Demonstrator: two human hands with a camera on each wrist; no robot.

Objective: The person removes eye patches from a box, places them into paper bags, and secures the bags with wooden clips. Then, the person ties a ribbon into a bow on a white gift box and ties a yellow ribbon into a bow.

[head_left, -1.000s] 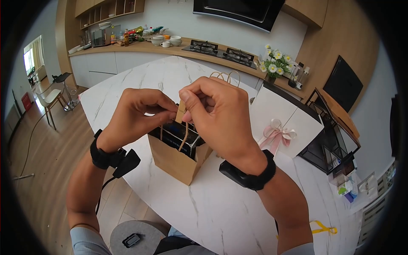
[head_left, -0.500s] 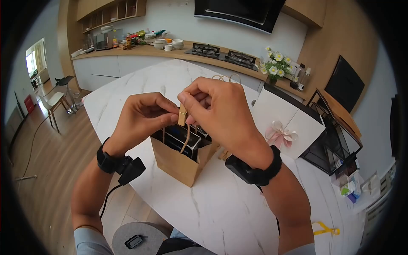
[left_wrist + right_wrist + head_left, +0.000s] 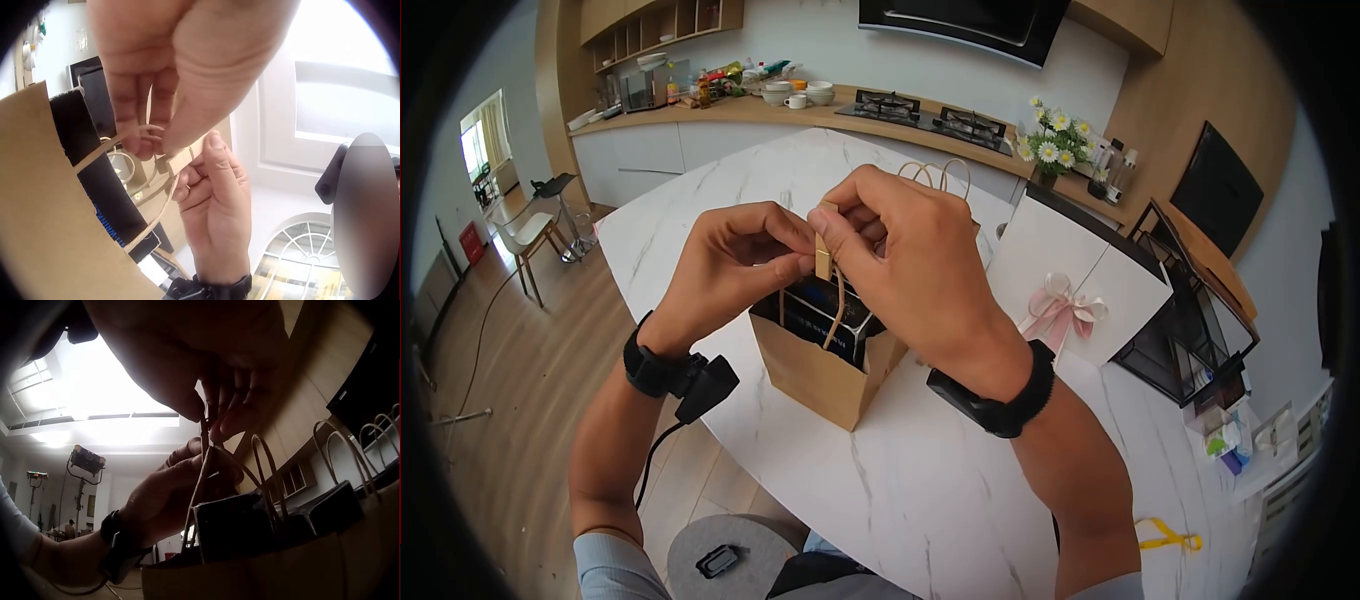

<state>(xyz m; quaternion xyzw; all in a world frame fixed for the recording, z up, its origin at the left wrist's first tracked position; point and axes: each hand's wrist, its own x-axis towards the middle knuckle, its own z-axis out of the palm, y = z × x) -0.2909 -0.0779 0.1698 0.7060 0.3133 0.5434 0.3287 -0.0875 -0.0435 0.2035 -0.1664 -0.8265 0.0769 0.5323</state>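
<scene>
A brown paper bag (image 3: 805, 378) stands on the marble-patterned table with dark boxes (image 3: 815, 325) inside, pale lettering on one. Above its opening, my right hand (image 3: 915, 255) pinches a wooden clothespin (image 3: 824, 263) between thumb and fingers. The clothespin is upright in the head view, right at the top of the twisted paper handle (image 3: 841, 312). My left hand (image 3: 730, 262) pinches the handle just left of the clothespin, thumb against fingertips. In the left wrist view, the handle cord (image 3: 156, 215) runs up from the bag to the clothespin (image 3: 180, 161).
Behind my right hand rise more paper bag handles (image 3: 956, 178). To the right stands a white box (image 3: 1055, 245) with a pink ribbon bow (image 3: 1060, 310), beside a black rack (image 3: 1165, 350). A yellow strap (image 3: 1168, 536) lies at the table's right.
The clothespin, tilted a second ago, now stands upright by the handle. Both hands have risen slightly in view over the last half second, keeping their pinches.
</scene>
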